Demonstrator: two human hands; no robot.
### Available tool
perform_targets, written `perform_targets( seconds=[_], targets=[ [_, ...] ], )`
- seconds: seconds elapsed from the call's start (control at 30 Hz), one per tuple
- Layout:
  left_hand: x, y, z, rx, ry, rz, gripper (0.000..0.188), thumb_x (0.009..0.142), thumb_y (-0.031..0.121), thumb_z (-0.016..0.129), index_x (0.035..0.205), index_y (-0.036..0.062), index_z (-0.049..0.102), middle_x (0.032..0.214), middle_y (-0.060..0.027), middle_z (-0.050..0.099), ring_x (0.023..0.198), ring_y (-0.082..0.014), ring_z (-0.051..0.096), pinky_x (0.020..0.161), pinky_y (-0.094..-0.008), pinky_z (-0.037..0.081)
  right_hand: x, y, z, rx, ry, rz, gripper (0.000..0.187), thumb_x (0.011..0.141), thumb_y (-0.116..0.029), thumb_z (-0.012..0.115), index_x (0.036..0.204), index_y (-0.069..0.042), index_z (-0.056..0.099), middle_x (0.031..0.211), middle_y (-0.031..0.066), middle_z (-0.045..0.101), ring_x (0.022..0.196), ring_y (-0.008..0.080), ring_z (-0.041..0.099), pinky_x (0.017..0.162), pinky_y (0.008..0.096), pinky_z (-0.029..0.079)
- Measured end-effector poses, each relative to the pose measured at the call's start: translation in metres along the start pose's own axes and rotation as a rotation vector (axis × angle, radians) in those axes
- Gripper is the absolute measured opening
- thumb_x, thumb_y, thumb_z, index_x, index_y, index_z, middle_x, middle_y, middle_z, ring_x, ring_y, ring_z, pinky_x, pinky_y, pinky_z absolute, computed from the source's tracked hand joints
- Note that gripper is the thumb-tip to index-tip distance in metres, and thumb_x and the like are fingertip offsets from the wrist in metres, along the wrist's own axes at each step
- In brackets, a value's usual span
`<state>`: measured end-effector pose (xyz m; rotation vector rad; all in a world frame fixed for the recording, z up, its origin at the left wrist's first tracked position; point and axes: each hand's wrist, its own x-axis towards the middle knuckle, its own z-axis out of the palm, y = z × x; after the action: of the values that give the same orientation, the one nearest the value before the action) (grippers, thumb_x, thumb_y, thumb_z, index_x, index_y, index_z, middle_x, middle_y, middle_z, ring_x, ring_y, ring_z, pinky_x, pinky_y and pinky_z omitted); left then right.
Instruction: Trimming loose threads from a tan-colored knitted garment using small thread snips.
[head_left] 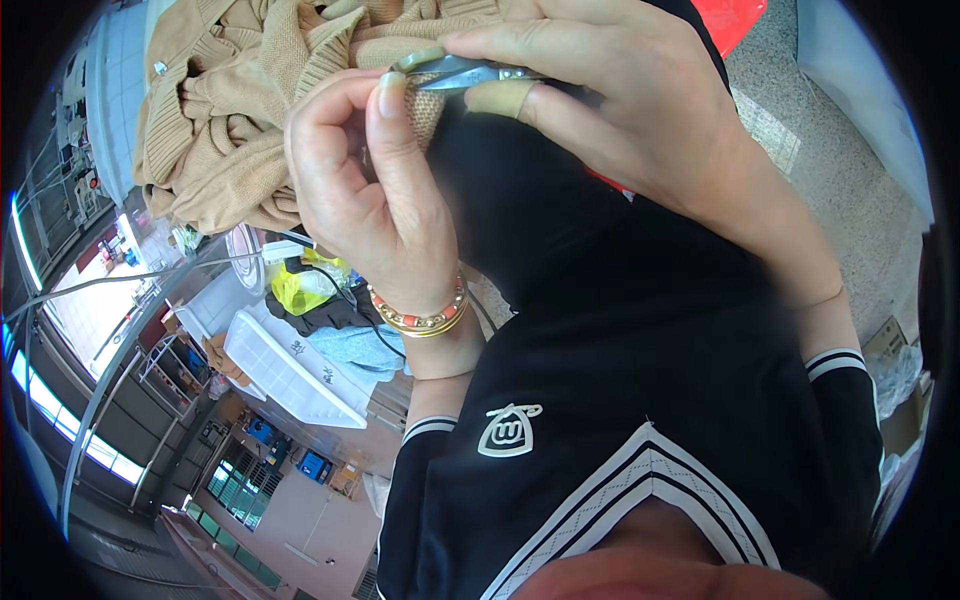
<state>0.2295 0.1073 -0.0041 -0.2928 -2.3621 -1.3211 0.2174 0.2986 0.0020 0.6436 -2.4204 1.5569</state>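
Note:
Pinched between the thumb and bent fingers of my left hand [375, 195] is an edge of tan knit fabric [425, 112]. My right hand [640, 95] is closed on a pair of small metal thread snips [460, 76], whose blades point left and lie against that edge beside my left thumb. Tan covers are worn on some of my fingertips. A tan knitted garment [260, 110] with ribbed bands lies heaped behind my left hand. Whether the pinched edge belongs to this heap is partly hidden by my hand.
To the left, below my wrist, are a white plastic tray [290, 372], a light blue cloth [360, 350] and a yellow plastic bag [300, 292], with a dark cable [345, 290] across them. A red plastic piece [735, 22] shows at the upper right, above the speckled floor [850, 170].

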Motion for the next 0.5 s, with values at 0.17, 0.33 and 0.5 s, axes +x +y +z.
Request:
perform_targets(
  seconds=[0.17,0.33,0.5],
  targets=[
    [0.000,0.001,0.000,0.053,-0.002,0.051,0.008,0.096,0.006,0.064,0.097,-0.0014,0.061,0.101,-0.0097,0.062,0.083,-0.0133,0.059,0.071,-0.0235,0.049,0.007,-0.017,-0.005,-0.206,-0.126,0.028,0.035,0.085,-0.020,0.071,0.118,-0.009,0.069,0.085,0.0044,0.061,0.082,0.0213,0.063,0.073,0.0305,0.049],
    [-0.002,0.001,0.002,0.126,0.055,0.102,0.010,0.098,0.007,0.063,0.101,-0.0019,0.061,0.103,-0.0089,0.063,0.084,-0.0108,0.057,0.076,-0.0221,0.047,0.001,-0.016,-0.007,-0.259,-0.090,-0.018,0.036,0.086,-0.019,0.070,0.120,-0.010,0.069,0.084,0.0045,0.060,0.082,0.0210,0.063,0.073,0.0304,0.049],
    [0.000,-0.003,0.001,0.274,0.053,0.240,0.009,0.098,0.008,0.063,0.101,-0.0012,0.061,0.102,-0.0089,0.061,0.082,-0.0093,0.056,0.069,-0.0205,0.047,-0.010,-0.008,-0.007,-0.327,0.027,-0.146,0.036,0.086,-0.019,0.071,0.120,-0.009,0.069,0.084,0.0047,0.060,0.081,0.0213,0.063,0.072,0.0307,0.049]
  ],
)
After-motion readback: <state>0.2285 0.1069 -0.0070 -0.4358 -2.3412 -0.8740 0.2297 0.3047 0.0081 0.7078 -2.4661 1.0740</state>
